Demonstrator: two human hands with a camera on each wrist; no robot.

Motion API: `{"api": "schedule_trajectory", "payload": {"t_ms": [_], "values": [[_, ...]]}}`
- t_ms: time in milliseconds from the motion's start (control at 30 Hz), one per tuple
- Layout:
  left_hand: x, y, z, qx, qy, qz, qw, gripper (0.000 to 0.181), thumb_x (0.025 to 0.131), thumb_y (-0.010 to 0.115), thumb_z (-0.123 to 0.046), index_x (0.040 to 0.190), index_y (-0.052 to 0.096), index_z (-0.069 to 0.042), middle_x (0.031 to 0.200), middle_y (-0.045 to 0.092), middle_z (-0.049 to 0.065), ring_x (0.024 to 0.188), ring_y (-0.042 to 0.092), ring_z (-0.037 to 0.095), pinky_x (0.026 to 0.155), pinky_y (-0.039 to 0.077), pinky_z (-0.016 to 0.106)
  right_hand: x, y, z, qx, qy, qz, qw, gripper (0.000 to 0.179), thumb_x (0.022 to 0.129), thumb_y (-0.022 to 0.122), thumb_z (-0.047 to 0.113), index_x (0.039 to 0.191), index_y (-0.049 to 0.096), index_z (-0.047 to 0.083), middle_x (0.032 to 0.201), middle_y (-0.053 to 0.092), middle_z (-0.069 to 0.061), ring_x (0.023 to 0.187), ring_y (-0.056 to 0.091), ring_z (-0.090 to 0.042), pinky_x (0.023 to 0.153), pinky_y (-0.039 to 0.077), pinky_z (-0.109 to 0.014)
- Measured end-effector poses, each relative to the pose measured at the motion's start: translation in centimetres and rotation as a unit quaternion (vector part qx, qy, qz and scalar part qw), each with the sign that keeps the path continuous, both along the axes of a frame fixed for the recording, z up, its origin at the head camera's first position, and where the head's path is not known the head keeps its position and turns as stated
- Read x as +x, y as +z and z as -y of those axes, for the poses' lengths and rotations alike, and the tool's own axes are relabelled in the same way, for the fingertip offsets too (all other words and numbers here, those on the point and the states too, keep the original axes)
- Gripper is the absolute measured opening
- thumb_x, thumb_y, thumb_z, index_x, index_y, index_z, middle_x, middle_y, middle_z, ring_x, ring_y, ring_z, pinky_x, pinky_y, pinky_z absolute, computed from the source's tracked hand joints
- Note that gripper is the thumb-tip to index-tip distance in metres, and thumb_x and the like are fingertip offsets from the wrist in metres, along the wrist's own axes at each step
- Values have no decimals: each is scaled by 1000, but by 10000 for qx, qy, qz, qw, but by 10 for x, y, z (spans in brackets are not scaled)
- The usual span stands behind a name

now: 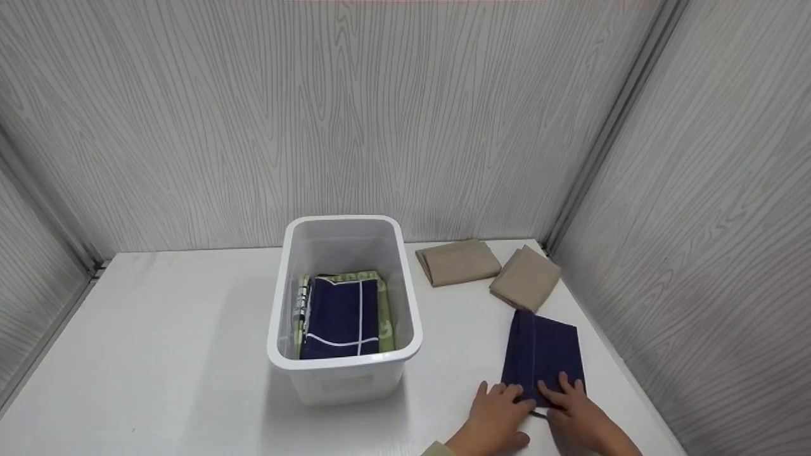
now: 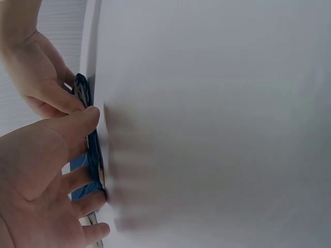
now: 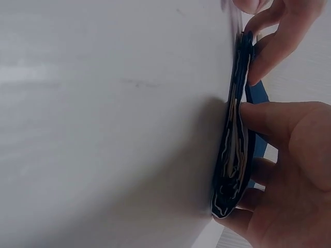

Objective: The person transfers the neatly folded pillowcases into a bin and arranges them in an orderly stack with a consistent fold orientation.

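Note:
A folded navy cloth lies near the table's right edge. My left hand rests its fingers on the cloth's near left corner. Beside it, my right hand presses the near right part with spread fingers. Stacked layers with pale edges show along the cloth's near side in the right wrist view. In the left wrist view, the left hand has its fingers spread along the blue edge, the other hand beyond it. Just past the navy cloth sits a folded beige cloth.
Left of the hands stands a white plastic bin. Inside it are a folded navy cloth with white lines and green patterned cloth. Another folded beige cloth lies by the back wall. A side wall borders the table's right edge.

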State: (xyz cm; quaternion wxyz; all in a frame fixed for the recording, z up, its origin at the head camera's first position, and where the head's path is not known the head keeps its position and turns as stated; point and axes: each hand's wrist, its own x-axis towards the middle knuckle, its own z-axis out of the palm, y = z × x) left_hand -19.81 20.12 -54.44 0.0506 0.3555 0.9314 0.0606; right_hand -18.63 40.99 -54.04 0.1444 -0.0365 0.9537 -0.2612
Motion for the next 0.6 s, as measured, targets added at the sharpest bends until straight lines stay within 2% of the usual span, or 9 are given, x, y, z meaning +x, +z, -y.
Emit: {"api": "schedule_trajectory", "payload": {"t_ms": [233, 467, 600], "values": [[3, 4, 4, 30, 62, 38, 10000, 58, 83, 73, -52, 138, 55, -43, 142, 51, -15, 129, 49, 13, 107, 42, 47, 0, 1, 4, -78, 32, -37, 10000, 52, 94, 64, 18, 143, 53, 5, 154, 16, -41, 137, 4, -66, 102, 22, -79], [6, 7, 9, 167, 159, -43, 9997, 56, 82, 74, -51, 135, 58, -41, 138, 54, -12, 126, 51, 15, 105, 44, 47, -4, 3, 8, -106, 73, 96, 9999, 52, 94, 63, 18, 144, 52, 6, 155, 16, -39, 138, 1, -66, 103, 19, -80], [8, 9, 12, 178, 222, 38, 9996, 55, 82, 74, -49, 134, 59, -40, 136, 54, -12, 126, 51, 15, 104, 44, 48, -4, 3, 12, -73, 76, 125, 9999, 52, 94, 64, 18, 144, 53, 7, 156, 17, -38, 139, 2, -64, 103, 19, -80]]}}
